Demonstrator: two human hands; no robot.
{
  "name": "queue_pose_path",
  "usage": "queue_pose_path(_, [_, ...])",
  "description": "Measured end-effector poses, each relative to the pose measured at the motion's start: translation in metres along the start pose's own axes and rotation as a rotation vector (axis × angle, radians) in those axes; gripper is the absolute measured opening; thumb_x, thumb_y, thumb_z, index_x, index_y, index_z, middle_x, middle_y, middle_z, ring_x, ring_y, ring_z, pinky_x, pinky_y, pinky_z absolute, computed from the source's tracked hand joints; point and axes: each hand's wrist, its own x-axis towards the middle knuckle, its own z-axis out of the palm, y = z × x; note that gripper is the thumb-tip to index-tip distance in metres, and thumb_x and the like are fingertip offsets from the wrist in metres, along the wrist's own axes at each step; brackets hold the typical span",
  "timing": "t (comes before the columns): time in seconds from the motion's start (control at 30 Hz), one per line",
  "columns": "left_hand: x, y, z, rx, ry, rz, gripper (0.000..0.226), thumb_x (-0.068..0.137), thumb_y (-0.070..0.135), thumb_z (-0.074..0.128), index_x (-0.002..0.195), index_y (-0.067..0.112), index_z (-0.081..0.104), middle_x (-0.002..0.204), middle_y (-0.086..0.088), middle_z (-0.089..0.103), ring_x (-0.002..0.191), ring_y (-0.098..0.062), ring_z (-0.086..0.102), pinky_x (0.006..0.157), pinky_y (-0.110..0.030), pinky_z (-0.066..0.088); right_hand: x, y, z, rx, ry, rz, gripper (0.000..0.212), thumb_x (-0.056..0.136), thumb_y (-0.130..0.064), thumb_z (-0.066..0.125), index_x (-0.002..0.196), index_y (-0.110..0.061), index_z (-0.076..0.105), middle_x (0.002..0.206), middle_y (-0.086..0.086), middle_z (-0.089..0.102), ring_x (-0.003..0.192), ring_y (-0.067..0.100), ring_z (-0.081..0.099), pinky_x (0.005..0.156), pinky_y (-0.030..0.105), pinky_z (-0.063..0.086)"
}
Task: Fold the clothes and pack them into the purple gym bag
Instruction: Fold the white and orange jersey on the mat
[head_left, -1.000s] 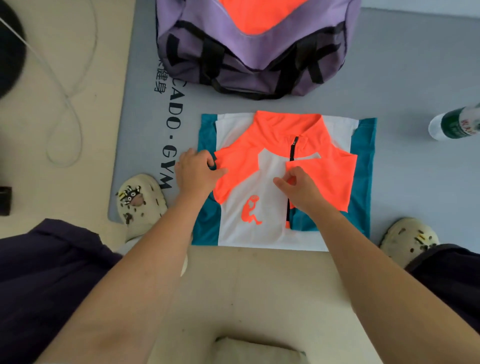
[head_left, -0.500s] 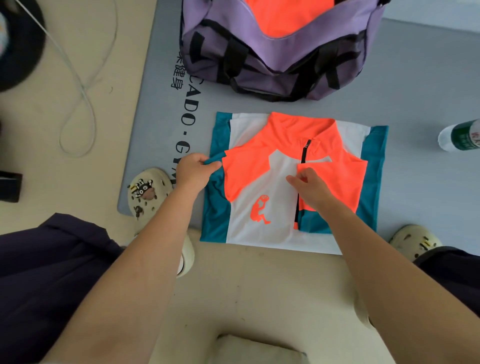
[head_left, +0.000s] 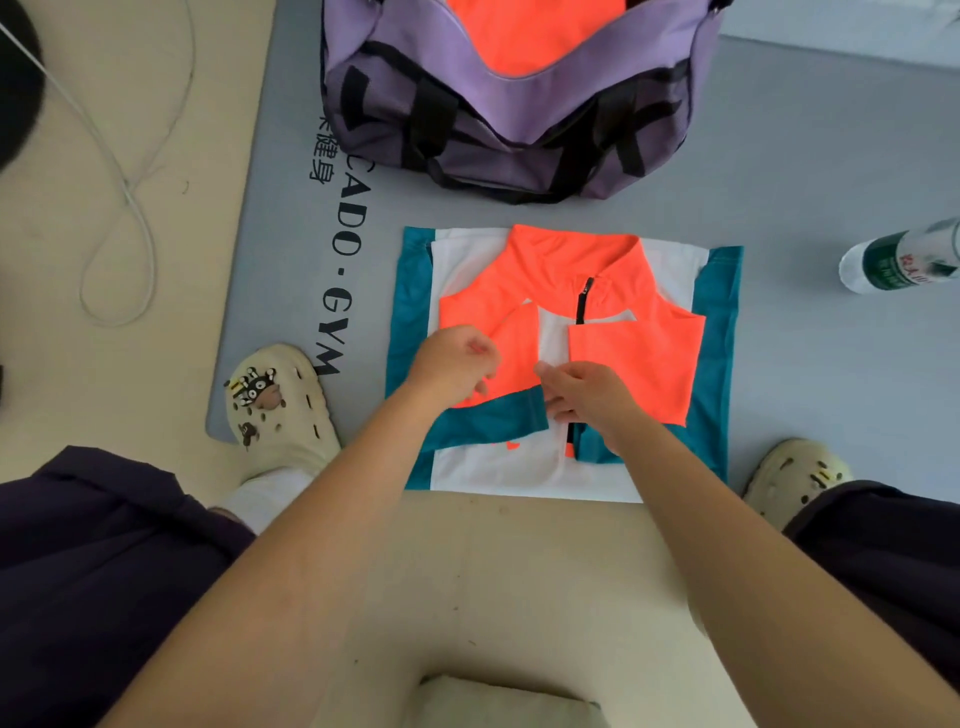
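The zip-neck sports top lies flat on the grey gym mat, just in front of the open purple gym bag, so packing is a short lift. The left hand pinches its folded-in sleeve with curled fingers; the right hand presses the other sleeve's edge, fingers loosely bent, keeping both folds square.

A grey mat printed with black letters is lying on the beige floor; a plastic bottle with a green label is lying on its side on the mat at the right; a thin white cable is looping over the floor at the left; two cream clogs are standing at the mat's near edge.
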Motion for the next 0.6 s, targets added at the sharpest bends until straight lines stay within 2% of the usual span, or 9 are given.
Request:
queue_pose_path(0.03, [0.005,-0.005,-0.002,0.034,0.168,0.025,0.008,0.084,0.016,0.061,0.09,0.021,0.062,0.086,-0.006,0.069,0.066,-0.024,0.067,0.069,-0.036,0.053,0.001,0.002,0.001,-0.02,0.029,-0.005,0.031,0.087,-0.037,0.07,0.084,-0.006,0.066,0.067,0.002,0.064,0.06,0.016,0.059,0.068,0.035,0.056])
queue_pose_path(0.07, [0.01,-0.011,-0.005,0.087,0.27,0.054,0.016,0.084,0.017,0.06,0.099,0.023,0.06,0.087,-0.005,0.066,0.072,-0.026,0.065,0.071,-0.036,0.051,0.001,0.002,0.003,-0.054,0.042,-0.01,0.028,0.087,-0.033,0.072,0.085,-0.005,0.068,0.067,0.004,0.065,0.059,0.016,0.059,0.064,0.032,0.056])
queue_pose_path(0.17, [0.021,-0.022,-0.014,0.199,0.33,0.091,0.036,0.086,0.026,0.062,0.121,0.024,0.051,0.084,0.0,0.058,0.079,-0.025,0.058,0.073,-0.035,0.047,0.0,0.002,0.009,-0.205,0.029,-0.013,0.023,0.086,-0.025,0.072,0.079,-0.004,0.067,0.062,0.007,0.063,0.05,0.016,0.056,0.048,0.024,0.047])
queue_pose_path(0.23, [0.026,-0.026,-0.016,0.241,0.344,0.064,0.036,0.086,0.033,0.064,0.117,0.019,0.051,0.089,0.001,0.057,0.083,-0.022,0.057,0.074,-0.034,0.046,-0.002,0.002,0.012,-0.305,0.004,0.007,0.025,0.086,-0.019,0.069,0.067,-0.004,0.06,0.058,0.01,0.057,0.048,0.019,0.048,0.046,0.025,0.04])
queue_pose_path(0.3, [0.031,-0.029,-0.018,0.282,0.356,0.064,0.026,0.087,0.035,0.064,0.103,0.015,0.057,0.089,0.002,0.058,0.085,-0.021,0.057,0.074,-0.032,0.044,-0.005,0.001,0.01,-0.422,-0.065,0.09,0.028,0.085,-0.017,0.067,0.062,-0.006,0.056,0.055,0.01,0.055,0.042,0.019,0.044,0.045,0.024,0.038])
queue_pose_path(0.37, [0.036,-0.031,-0.02,0.305,0.354,0.098,0.016,0.089,0.03,0.064,0.091,0.015,0.059,0.083,0.003,0.058,0.085,-0.021,0.057,0.072,-0.03,0.041,-0.009,0.001,0.005,-0.565,-0.168,0.184,0.024,0.084,-0.018,0.066,0.065,-0.004,0.061,0.057,0.01,0.059,0.04,0.018,0.045,0.045,0.023,0.039])
queue_pose_path(0.43, [0.04,-0.032,-0.022,0.281,0.364,0.124,0.013,0.09,0.029,0.063,0.09,0.016,0.06,0.077,0.007,0.055,0.082,-0.019,0.056,0.071,-0.028,0.038,-0.011,0.001,0.002,-0.637,-0.2,0.224,0.026,0.086,-0.023,0.065,0.072,-0.001,0.066,0.06,0.009,0.063,0.041,0.018,0.048,0.046,0.024,0.041])
queue_pose_path(0.5, [0.041,-0.033,-0.023,0.223,0.386,0.132,0.013,0.09,0.03,0.062,0.09,0.017,0.059,0.075,0.013,0.052,0.08,-0.016,0.054,0.071,-0.027,0.037,-0.009,0.0,0.004,-0.555,-0.096,0.194,0.033,0.087,-0.032,0.066,0.071,-0.003,0.064,0.06,0.009,0.066,0.041,0.019,0.05,0.046,0.025,0.042])
queue_pose_path(0.6, [0.041,-0.035,-0.026,0.187,0.398,0.119,0.013,0.09,0.031,0.063,0.089,0.019,0.058,0.077,0.012,0.053,0.08,-0.014,0.054,0.073,-0.027,0.039,-0.002,-0.006,0.015,-0.325,0.185,0.043,0.037,0.087,-0.036,0.067,0.063,-0.01,0.055,0.059,0.01,0.067,0.035,0.016,0.051,0.045,0.028,0.044])
